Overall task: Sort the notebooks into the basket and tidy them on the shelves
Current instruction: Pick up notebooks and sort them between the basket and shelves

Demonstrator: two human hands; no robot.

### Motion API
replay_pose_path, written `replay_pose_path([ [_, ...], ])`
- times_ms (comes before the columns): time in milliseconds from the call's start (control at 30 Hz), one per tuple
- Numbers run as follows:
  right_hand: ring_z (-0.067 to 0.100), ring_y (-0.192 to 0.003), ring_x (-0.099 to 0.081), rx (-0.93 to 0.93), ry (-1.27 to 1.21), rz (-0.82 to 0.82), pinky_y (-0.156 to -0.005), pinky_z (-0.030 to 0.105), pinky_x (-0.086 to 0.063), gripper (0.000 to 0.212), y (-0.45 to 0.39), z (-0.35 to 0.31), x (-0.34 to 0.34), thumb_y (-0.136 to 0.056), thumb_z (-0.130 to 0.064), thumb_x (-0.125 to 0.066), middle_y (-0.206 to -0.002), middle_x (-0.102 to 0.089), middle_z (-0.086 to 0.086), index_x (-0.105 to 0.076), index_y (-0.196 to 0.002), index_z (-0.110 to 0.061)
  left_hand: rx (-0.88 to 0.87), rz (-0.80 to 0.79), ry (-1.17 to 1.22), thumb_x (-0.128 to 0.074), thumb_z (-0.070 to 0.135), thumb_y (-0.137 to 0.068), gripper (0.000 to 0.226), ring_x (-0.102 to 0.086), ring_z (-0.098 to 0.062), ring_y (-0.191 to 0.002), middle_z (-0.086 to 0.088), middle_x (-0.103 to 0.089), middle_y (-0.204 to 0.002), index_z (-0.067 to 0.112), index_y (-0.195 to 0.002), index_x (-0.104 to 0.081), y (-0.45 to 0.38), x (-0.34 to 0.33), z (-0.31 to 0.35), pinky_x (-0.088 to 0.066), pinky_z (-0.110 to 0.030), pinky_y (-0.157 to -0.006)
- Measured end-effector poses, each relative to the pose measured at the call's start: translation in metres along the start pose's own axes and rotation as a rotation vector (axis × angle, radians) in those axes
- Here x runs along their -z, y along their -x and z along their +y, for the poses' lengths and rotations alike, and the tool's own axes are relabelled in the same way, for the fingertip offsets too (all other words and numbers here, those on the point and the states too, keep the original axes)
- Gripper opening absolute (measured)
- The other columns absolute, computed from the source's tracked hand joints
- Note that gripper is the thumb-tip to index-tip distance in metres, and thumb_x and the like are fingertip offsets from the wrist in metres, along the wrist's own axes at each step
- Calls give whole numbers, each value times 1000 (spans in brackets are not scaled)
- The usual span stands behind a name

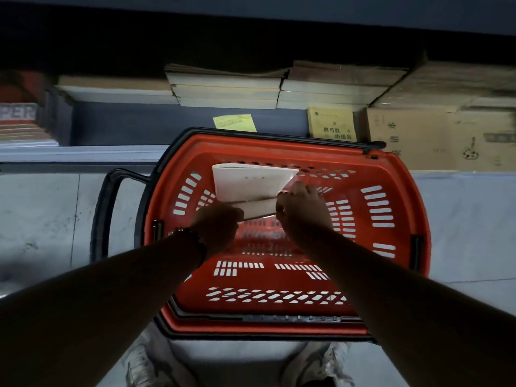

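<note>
Both hands hold one pale stack of notebooks (252,188) over the middle of the red basket (396,174): the left hand (216,223) grips its near left corner, the right hand (303,209) pinches its near right edge. The stack's long axis runs left to right, just ahead of both hands and about equally near each. The covers look matte and papery; the basket is hard slotted plastic. Beyond it, more notebook piles (226,89) lie flat on the shelf (167,121).
</note>
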State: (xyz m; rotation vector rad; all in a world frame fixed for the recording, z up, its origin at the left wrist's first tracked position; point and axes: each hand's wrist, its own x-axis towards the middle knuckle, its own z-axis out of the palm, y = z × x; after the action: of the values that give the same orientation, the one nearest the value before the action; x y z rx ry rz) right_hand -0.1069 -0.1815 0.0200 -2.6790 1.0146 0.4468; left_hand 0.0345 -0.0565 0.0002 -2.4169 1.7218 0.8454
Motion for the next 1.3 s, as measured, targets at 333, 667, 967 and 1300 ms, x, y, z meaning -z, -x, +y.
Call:
replay_pose_path([
  [333, 10, -108, -64, -296, -1348, -176, -72, 17, -54, 28, 59, 11, 64, -86, -43, -70, -120, -64, -9, -60, -112, -39, 50, -148, 606, -53, 27, -101, 22, -61, 1, -99, 24, -61, -110, 36, -119, -63, 68, 91, -7, -43, -13, -77],
  [667, 15, -104, -71, -334, -1433, -345, -98, 42, -51, 24, 155, 4, 204, -89, -24, -68, -114, -74, -7, -74, -111, -29, 173, 44, 1292, -63, 34, -91, 17, -66, -18, -72, -2, -72, -83, 20, -95, -73, 169, 248, 5, -54, -23, -60],
  [967, 32, -109, -69, -322, -1642, -51, -94, 46, -54, 29, 234, -38, 356, -94, -5, -58, -116, -73, 10, -68, -120, -12, 141, -34, 1702, -67, 21, -88, 40, -74, -25, -92, -13, -74, -108, 7, -126, -63, 278, 347, 90, -60, -29, -71],
  [1300, 37, -104, -70, -305, -1634, 103, -92, 50, -55, 26, 308, -56, 480, -90, -8, -65, -111, -74, 12, -70, -116, -11, 82, -77, 1599, -69, 24, -79, 54, -69, -22, -112, -2, -72, -122, 18, -132, -59, 378, 414, 164, -57, -29, -82],
])
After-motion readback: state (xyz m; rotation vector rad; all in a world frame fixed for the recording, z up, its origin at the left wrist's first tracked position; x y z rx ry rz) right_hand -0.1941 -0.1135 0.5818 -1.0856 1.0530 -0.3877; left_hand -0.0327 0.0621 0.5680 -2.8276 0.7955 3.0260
